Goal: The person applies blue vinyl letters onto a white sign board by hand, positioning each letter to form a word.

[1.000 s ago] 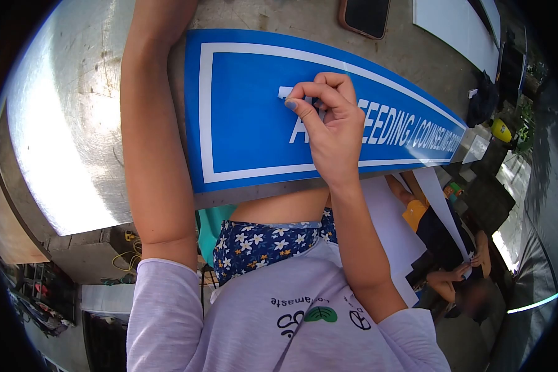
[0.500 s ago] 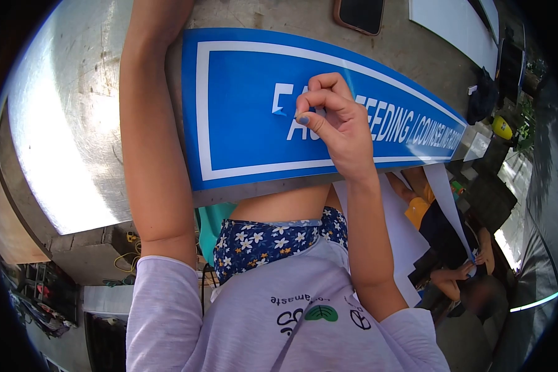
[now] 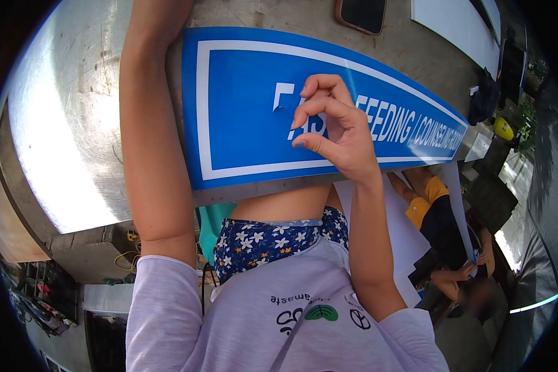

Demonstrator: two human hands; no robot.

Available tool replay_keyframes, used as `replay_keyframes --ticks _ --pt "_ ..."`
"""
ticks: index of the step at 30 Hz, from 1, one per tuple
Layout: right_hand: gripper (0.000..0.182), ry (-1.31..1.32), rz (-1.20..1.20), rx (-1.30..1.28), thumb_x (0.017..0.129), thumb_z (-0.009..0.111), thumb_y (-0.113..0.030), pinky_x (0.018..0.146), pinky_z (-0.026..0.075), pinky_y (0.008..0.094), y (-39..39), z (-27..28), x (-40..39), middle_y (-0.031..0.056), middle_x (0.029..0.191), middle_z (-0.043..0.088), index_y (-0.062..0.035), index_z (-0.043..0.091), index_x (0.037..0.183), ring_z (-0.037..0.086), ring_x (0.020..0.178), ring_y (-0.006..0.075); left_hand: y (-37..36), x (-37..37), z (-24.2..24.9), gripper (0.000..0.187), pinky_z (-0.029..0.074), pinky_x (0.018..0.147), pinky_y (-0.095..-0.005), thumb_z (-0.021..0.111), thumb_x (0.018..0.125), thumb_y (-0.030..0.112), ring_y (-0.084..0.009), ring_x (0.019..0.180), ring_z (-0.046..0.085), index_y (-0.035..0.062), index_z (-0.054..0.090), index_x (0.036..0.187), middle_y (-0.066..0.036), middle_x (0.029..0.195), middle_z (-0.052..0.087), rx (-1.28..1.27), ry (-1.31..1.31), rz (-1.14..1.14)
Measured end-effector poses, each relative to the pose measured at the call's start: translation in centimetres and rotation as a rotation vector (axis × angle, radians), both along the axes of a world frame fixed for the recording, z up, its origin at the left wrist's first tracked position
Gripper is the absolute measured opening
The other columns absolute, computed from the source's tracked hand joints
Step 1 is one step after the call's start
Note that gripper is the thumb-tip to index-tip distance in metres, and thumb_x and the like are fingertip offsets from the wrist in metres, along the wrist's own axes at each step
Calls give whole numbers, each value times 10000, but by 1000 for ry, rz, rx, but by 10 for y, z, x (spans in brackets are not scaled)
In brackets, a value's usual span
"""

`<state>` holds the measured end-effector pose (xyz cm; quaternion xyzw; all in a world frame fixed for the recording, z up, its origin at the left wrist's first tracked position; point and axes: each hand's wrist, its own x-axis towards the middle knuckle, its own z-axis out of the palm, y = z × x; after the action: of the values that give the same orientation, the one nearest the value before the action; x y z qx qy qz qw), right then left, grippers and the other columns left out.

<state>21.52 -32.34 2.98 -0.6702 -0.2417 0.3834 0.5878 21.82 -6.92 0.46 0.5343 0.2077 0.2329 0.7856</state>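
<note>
A long blue sign (image 3: 242,133) with a white border and white capital letters lies flat before me. Its readable words include "FEEDING" and "COUNSELING". My right hand (image 3: 338,124) hovers over the first letters, hiding several of them. Its fingers are curved, with a gap between thumb and index finger and nothing visible in it. Left of the fingertips, a small blue flap (image 3: 279,109) curls at the lower end of a partly exposed white letter (image 3: 283,88). My left arm stretches along the sign's left end; the hand itself is beyond the top edge.
The sign lies on a worn metal tabletop (image 3: 254,15). A phone (image 3: 361,13) rests beyond the sign, and white panels (image 3: 449,25) stand at the upper right. White sheets (image 3: 381,223) hang below the table edge. Another person (image 3: 456,248) sits at the lower right.
My right thumb and index finger have parted from a pinch, and the hand has shifted slightly. The blue flap looks smaller and less raised.
</note>
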Motion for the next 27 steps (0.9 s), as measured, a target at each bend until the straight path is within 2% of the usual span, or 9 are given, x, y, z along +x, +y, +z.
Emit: replay_keyframes --ticks 2,6,8,11,15,18,24,26,27 --pt "152 -249 8 -204 680 775 -49 822 444 257 5 2 -4 52 1045 527 -70 676 794 525 935 159 1 0 -1 403 502 518 -185 564 901 300 -9 489 444 -43 537 1111 -7 727 541 -43 -22 -5" --pt "144 -313 -91 -246 674 756 -14 744 466 264 15 -3 -16 52 1022 598 -65 661 770 559 810 141 0 -3 0 402 495 480 -187 566 900 308 -41 479 507 -39 540 1101 -6 700 539 17 -26 -23" --pt "130 -381 -138 -277 680 734 12 659 461 263 18 -5 -20 30 901 650 -57 636 730 558 713 119 1 -6 -4 405 493 469 -188 563 901 312 -55 481 526 -40 540 1100 -5 692 537 6 -78 -37" --pt "144 -407 -179 -261 682 720 21 622 438 253 17 -10 -22 12 798 648 -56 599 700 547 715 114 2 -2 -11 408 492 458 -190 559 904 317 -69 485 547 -41 540 1098 -2 686 536 4 -113 -30" --pt "163 -352 -225 -276 688 708 24 604 420 245 16 -12 -24 5 784 642 -61 569 699 527 696 115 -1 -3 4 413 496 461 -190 557 905 322 -64 487 545 -43 542 1100 -1 686 535 -39 2 -9" --pt "158 -353 -159 -273 700 694 20 598 402 245 13 -10 -19 5 787 636 -62 560 722 502 679 116 -3 -4 -6 413 499 465 -188 553 908 317 -54 488 533 -45 542 1106 -3 697 538 69 -117 5" --pt "149 -258 -43 -254 725 687 8 583 362 247 8 -8 -8 -5 795 630 -66 558 711 453 664 113 8 -1 -15 417 512 482 -185 548 911 308 -42 490 504 -54 539 1117 -12 729 544 102 -103 -52" --pt "215 -354 81 -191 731 695 25 574 348 233 4 -12 -4 6 806 637 -79 545 843 437 648 92 4 -1 -4 420 514 483 -186 550 910 309 -42 489 504 -55 539 1117 -12 729 544 64 -57 -34" --pt "215 -353 81 -190 731 695 25 574 348 233 4 -13 -5 6 806 637 -79 545 843 437 648 92 2 -2 0 423 516 484 -187 551 908 310 -42 488 504 -57 538 1118 -12 729 543 25 -11 -17"
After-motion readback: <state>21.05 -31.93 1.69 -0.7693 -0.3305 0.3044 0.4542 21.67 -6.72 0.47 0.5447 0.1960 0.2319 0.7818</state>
